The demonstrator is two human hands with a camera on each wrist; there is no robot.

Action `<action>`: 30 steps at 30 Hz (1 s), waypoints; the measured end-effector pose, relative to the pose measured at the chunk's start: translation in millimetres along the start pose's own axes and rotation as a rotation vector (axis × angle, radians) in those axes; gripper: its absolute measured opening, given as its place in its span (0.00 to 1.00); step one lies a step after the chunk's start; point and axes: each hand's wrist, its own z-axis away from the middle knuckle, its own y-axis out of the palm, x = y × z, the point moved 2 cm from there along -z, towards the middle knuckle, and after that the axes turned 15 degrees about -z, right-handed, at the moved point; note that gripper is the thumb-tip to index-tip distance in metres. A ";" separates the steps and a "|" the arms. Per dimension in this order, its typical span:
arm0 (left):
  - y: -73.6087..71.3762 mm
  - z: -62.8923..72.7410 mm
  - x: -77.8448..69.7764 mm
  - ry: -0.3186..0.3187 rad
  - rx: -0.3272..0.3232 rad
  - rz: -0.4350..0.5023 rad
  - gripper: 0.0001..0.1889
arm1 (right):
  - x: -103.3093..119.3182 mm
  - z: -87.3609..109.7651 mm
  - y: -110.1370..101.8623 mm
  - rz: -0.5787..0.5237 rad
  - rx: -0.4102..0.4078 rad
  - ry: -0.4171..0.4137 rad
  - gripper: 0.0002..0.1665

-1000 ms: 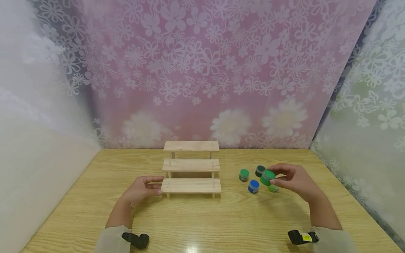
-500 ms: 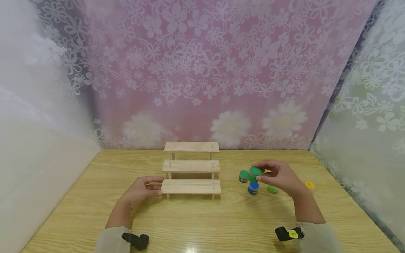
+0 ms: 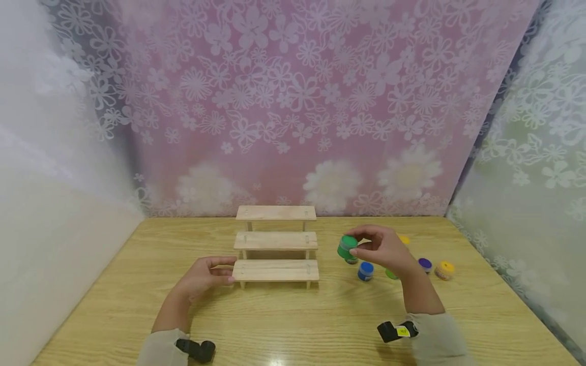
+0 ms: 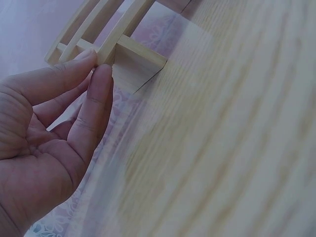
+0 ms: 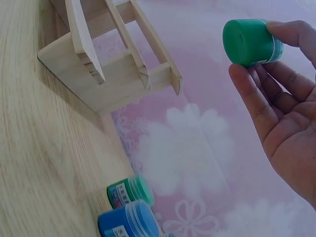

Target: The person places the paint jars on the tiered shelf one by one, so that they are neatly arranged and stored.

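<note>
A three-step wooden display stand (image 3: 275, 269) rests on the table. At the left end of its lowest step, my left hand (image 3: 204, 278) pinches the board between thumb and fingers; the left wrist view shows this hand (image 4: 49, 128) at the board's corner (image 4: 118, 37). My right hand (image 3: 384, 252) grips a green paint jar (image 3: 346, 247) by its sides, above the table and right of the stand. Seen from the right wrist, the jar (image 5: 251, 43) sits between thumb and fingertips, its base facing the camera. Below it another green jar (image 5: 129, 191) is partly hidden in the head view.
A blue jar (image 3: 365, 272) stands near the right hand. Behind the right arm are a light green jar (image 3: 391, 274), partly covered, a purple-lidded one (image 3: 425, 264), a yellow one (image 3: 445, 271) and a yellow piece (image 3: 405, 239). A flowered curtain (image 3: 293, 127) backs the table.
My right hand has carried the green jar leftward, from over the other jars toward the stand. Purple and yellow jars have come into view behind the arm. The left hand stays put.
</note>
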 end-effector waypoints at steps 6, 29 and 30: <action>1.1 -0.7 -0.2 0.004 0.001 0.004 0.32 | -1.2 -11.5 6.5 -0.005 0.018 0.014 0.20; 0.3 0.8 -0.5 -0.024 -0.007 0.019 0.33 | 1.7 -61.9 35.5 0.015 0.012 -0.003 0.21; 0.3 1.0 -0.4 -0.024 -0.007 0.020 0.33 | 0.7 -64.0 36.9 0.021 0.004 -0.003 0.21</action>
